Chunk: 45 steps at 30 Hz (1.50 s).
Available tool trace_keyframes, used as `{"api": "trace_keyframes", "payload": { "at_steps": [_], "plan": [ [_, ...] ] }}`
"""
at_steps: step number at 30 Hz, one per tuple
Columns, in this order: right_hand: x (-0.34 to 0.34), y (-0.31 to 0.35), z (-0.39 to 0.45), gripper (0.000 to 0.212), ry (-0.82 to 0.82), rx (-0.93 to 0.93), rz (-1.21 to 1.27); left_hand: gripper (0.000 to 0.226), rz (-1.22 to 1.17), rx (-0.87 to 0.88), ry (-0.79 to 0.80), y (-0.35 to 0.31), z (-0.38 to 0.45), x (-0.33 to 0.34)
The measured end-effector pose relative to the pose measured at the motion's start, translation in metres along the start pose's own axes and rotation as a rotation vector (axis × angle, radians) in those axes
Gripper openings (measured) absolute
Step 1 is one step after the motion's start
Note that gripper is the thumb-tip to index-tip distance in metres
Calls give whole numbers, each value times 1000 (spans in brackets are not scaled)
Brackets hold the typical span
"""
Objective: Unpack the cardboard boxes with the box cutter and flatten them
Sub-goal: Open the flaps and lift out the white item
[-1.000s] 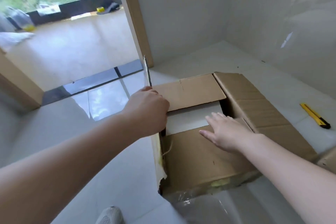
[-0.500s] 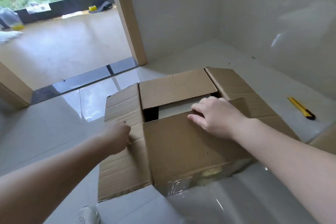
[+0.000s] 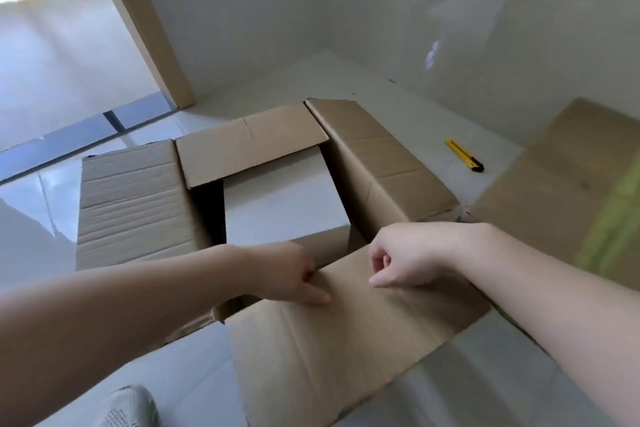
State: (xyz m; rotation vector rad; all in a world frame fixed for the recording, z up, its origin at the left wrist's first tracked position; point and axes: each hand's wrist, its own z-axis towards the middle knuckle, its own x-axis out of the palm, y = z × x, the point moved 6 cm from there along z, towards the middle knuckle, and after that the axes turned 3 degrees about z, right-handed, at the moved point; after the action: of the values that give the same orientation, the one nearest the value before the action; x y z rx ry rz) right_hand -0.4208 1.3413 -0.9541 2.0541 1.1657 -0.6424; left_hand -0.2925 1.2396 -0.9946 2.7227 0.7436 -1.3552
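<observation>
A brown cardboard box [image 3: 377, 163] stands open on the tiled floor with its flaps spread outward. Through the open middle I see pale floor or a pale bottom; which one I cannot tell. My left hand [image 3: 291, 274] and my right hand [image 3: 405, 256] both rest on the near flap [image 3: 339, 350], fingers curled at its upper edge, the flap folded down toward me. The yellow box cutter [image 3: 464, 155] lies on the floor to the right of the box, away from both hands.
A second piece of cardboard [image 3: 568, 184] with greenish tape lies at the right. White walls form a corner behind the box, with a wooden door frame [image 3: 145, 24] at the back left. A white shoe [image 3: 128, 406] shows at the bottom left.
The left flap went from upright to lying flat outward. Both hands then moved to the near flap, which now folds down toward me. The camera view tilted down and right.
</observation>
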Motion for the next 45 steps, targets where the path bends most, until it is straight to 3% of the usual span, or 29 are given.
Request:
{"api": "trace_keyframes", "payload": {
  "at_steps": [4, 8, 12, 16, 22, 29, 32, 36, 45],
  "plan": [
    [25, -12, 13, 24, -142, 0, -1, 44, 150, 15, -183, -7, 4, 7],
    [23, 0, 20, 29, -353, -41, -160, 43, 200, -11, -343, -11, 2, 9],
    [13, 16, 25, 34, -539, -164, -172, 48, 187, -9, -320, -9, 0, 11],
    [32, 23, 34, 40, -525, -217, -141, 52, 79, -18, -327, 9, -4, 1],
    [32, 20, 38, 50, -530, -151, -115, 70, 27, -68, -409, 63, 17, -16],
    [34, 25, 41, 56, -559, -167, -185, 56, 39, -57, -379, 90, 42, -19],
    [38, 21, 44, 53, -586, -200, -184, 62, 64, -105, -351, 101, 55, -27],
    [27, 24, 53, 54, -614, -226, -208, 63, 136, -196, -497, 119, 56, -54],
    [-23, 43, 69, 62, -632, -238, -280, 69, 352, -201, -870, 177, 32, -148]
  ]
}}
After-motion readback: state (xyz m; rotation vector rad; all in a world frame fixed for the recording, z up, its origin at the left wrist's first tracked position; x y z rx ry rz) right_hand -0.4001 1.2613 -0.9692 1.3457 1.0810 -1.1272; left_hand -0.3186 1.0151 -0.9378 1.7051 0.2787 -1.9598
